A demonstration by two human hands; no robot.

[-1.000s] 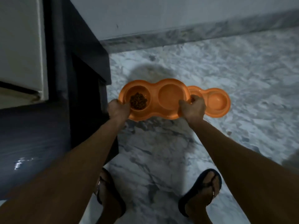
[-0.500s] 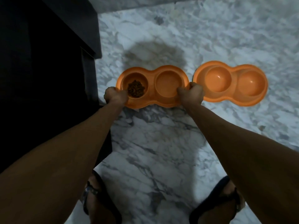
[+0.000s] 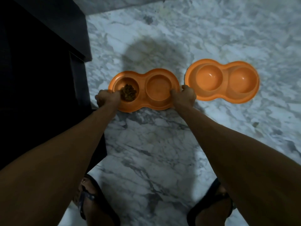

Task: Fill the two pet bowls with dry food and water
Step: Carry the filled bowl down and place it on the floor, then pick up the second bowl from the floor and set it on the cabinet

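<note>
Pet bowl (image 3: pixel 143 105) (holding kibble (image 3: pixel 128 95)) gripped by left hand (image 3: pixel 107 99) and right hand (image 3: pixel 184 97).

Bare forearms (image 3: pixel 68 152), apparently black strap sandals (image 3: pixel 85 197)

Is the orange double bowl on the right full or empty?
Empty of food: both wells of the right double bowl show only bare orange plastic. Water cannot be told.

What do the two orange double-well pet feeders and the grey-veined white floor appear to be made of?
The left orange double-well pet feeder and the right orange double-well pet feeder both look like moulded plastic: uniform colour, seamless rounded rims, soft highlights in the wells. The grey-veined white floor looks like polished marble, or marble-look tile: irregular veining, faint sheen.
</note>
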